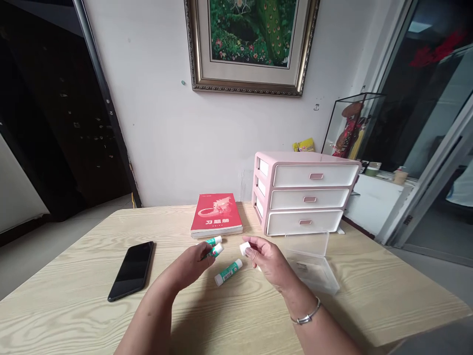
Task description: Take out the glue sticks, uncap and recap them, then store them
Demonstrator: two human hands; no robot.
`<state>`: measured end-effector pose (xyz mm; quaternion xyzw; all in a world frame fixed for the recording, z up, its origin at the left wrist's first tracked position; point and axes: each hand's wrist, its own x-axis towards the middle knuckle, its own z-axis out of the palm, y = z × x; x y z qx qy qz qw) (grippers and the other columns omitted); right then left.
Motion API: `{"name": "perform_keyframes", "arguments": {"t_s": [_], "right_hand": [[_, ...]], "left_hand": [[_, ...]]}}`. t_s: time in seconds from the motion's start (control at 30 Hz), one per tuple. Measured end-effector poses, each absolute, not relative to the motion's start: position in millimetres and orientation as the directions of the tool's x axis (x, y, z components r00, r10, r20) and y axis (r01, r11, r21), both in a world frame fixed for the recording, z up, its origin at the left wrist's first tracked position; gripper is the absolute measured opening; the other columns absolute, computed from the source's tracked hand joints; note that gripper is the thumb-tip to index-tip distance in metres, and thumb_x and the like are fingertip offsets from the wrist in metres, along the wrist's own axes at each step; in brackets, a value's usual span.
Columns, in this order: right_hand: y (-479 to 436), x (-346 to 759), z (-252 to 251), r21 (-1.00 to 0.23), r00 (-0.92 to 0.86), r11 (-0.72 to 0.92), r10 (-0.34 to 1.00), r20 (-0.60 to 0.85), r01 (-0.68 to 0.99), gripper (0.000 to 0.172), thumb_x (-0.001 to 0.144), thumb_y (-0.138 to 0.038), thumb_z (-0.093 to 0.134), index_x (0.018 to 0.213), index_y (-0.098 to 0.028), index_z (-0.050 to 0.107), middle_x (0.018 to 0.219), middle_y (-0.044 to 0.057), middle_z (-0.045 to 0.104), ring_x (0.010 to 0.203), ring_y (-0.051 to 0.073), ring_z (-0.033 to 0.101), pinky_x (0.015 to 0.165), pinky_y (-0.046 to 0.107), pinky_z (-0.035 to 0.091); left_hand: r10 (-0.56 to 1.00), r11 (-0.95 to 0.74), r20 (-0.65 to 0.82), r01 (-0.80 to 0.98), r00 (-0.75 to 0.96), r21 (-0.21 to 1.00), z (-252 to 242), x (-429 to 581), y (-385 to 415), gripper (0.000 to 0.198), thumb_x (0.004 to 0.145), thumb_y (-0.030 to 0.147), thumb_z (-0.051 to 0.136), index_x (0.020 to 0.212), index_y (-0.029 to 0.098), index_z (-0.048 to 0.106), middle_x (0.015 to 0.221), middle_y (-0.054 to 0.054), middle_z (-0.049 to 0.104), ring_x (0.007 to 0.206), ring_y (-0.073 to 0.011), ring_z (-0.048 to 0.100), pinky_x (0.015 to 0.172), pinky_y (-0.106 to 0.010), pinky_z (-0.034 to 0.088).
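Observation:
My left hand (pixel 192 264) is closed around a green-and-white glue stick (pixel 218 250), its white end pointing right. Just behind it lies another glue stick (pixel 215 240), partly covered by my fingers. A third glue stick (pixel 228 272) rests on the table between my hands. Pinched in the thumb and fingers of my right hand (pixel 268 261) is a small white piece (pixel 244 248); whether it is a cap or a block I cannot tell. Beneath that hand a bit of something white shows. To its right is a clear plastic box (pixel 318 276) with its lid raised.
A red book (pixel 216 212) lies near the wall on the wooden table (pixel 199 320). Beside it stands a pink-and-white drawer unit (pixel 306 197), with a yellow packet (pixel 305 145) behind its top. A black phone (pixel 132 270) lies at the left.

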<state>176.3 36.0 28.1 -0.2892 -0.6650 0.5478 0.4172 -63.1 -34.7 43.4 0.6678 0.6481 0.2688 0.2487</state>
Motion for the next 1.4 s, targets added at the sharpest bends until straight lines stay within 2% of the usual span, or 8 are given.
{"name": "perform_keyframes", "arguments": {"t_s": [0.1,0.27,0.5,0.67,0.87,0.97,1.23,1.4], "right_hand": [[35.5,177.3,40.1,-0.962,-0.475,0.197,0.839,0.264,-0.186,0.050,0.082,-0.048,0.069,0.123,-0.018,0.064,0.086,0.002,0.064,0.061,0.009,0.049,0.060,0.025,0.044],[34.0,184.5,55.6,-0.931,-0.451,0.344,0.816,0.363,-0.126,0.049,0.084,-0.046,0.068,0.124,-0.018,0.065,0.092,0.004,0.065,0.070,0.012,0.052,0.062,0.025,0.048],[21.4,190.7,75.5,-0.757,-0.506,0.648,0.683,0.527,0.086,0.031,0.091,-0.033,0.062,0.120,-0.022,0.068,0.105,0.006,0.069,0.089,0.017,0.062,0.082,0.034,0.054],[18.3,190.9,78.4,-0.624,-0.559,0.765,0.590,0.582,0.159,0.030,0.092,-0.023,0.060,0.121,-0.024,0.067,0.113,0.006,0.069,0.093,0.017,0.064,0.087,0.035,0.054],[14.6,193.9,81.4,-0.577,-0.629,0.794,0.552,0.547,0.195,0.028,0.093,-0.028,0.060,0.120,-0.025,0.068,0.111,0.006,0.069,0.099,0.019,0.064,0.090,0.035,0.052],[12.9,191.3,82.3,-0.589,-0.611,0.765,0.602,0.513,0.259,0.024,0.093,-0.031,0.061,0.114,-0.023,0.070,0.097,0.005,0.070,0.089,0.018,0.064,0.083,0.034,0.052],[18.0,175.0,62.6,-0.895,-0.464,0.340,0.867,0.181,0.287,0.040,0.094,-0.053,0.050,0.098,-0.017,0.065,0.070,0.002,0.062,0.060,0.014,0.057,0.052,0.025,0.048],[9.2,186.1,84.4,-0.673,-0.641,0.676,0.666,0.382,0.301,0.030,0.097,-0.040,0.050,0.120,-0.022,0.059,0.086,0.001,0.065,0.078,0.014,0.059,0.074,0.028,0.048]], "left_hand": [[0.977,-0.188,0.132,0.389,0.166,0.902,50.7,-47.2,-39.1,0.037,0.092,0.054,0.050,0.106,0.020,0.055,0.093,-0.005,0.062,0.082,-0.0190,0.058,0.072,-0.029,0.046],[0.951,-0.226,0.191,0.129,0.242,0.965,55.5,-22.2,-45.7,0.038,0.095,0.054,0.050,0.109,0.019,0.056,0.086,-0.001,0.053,0.068,-0.0121,0.049,0.066,-0.026,0.044],[0.952,-0.180,0.143,0.117,0.271,0.977,50.7,-21.0,-46.2,0.040,0.096,0.052,0.049,0.117,0.019,0.056,0.072,0.003,0.045,0.061,-0.0103,0.037,0.056,-0.023,0.031],[0.936,-0.169,0.139,0.067,0.323,0.983,49.4,-21.2,-46.5,0.036,0.097,0.050,0.049,0.107,0.017,0.058,0.072,0.002,0.046,0.062,-0.0104,0.038,0.055,-0.024,0.028],[0.907,-0.151,0.147,-0.023,0.394,0.988,50.9,-18.0,-49.2,0.035,0.094,0.049,0.054,0.102,0.016,0.059,0.083,-0.001,0.048,0.065,-0.0098,0.039,0.054,-0.023,0.027],[0.912,-0.175,0.155,0.017,0.379,0.984,50.8,-16.1,-50.0,0.037,0.095,0.051,0.052,0.102,0.016,0.060,0.080,0.000,0.046,0.064,-0.0100,0.038,0.055,-0.023,0.027],[0.945,-0.294,0.228,0.307,0.233,0.905,51.2,-9.6,-49.8,0.037,0.095,0.052,0.049,0.104,0.019,0.063,0.086,-0.002,0.054,0.075,-0.0149,0.044,0.067,-0.025,0.036],[0.946,-0.167,0.133,0.093,0.295,0.982,48.1,-15.6,-48.4,0.041,0.092,0.056,0.054,0.099,0.017,0.061,0.079,0.000,0.048,0.066,-0.0115,0.038,0.058,-0.024,0.029]]}}
